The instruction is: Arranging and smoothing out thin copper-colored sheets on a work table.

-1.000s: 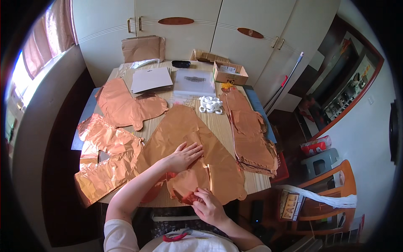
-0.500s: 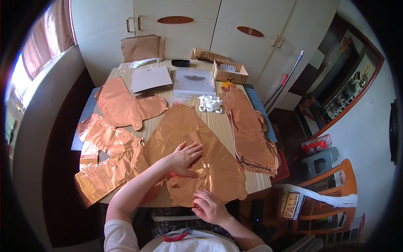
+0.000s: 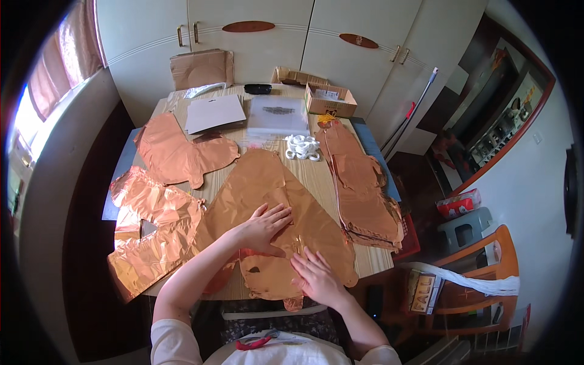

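Note:
A flat copper-coloured foil balloon [image 3: 255, 176], roughly triangular, lies across the near middle of the table. My left hand [image 3: 264, 231] rests on it near its centre, fingers stretched out. On its lower part, close to the table's front edge, my right hand [image 3: 319, 281] lies with fingers extended; neither hand grips anything. A small foil tab [image 3: 293, 303] hangs over the front edge below the balloon. To the left are a crumpled shiny foil balloon [image 3: 161, 204] and a smoother one [image 3: 167, 149] behind it. A folded stack of foil balloons [image 3: 365, 201] lies at the right.
White rolls of ribbon or tape [image 3: 302, 147] sit behind the balloon. Farther back are grey-white sheets [image 3: 216, 114], clear plastic bags [image 3: 277, 121], a black object [image 3: 258, 89] and an open cardboard box [image 3: 330, 100]. Red-handled pliers [image 3: 253, 344] lie at my lap. A wooden chair [image 3: 505, 267] stands right.
My right hand has moved up and right from the balloon's front edge, and its curled fingers have straightened out flat. The foil tab now hangs over the edge. My left hand stays put.

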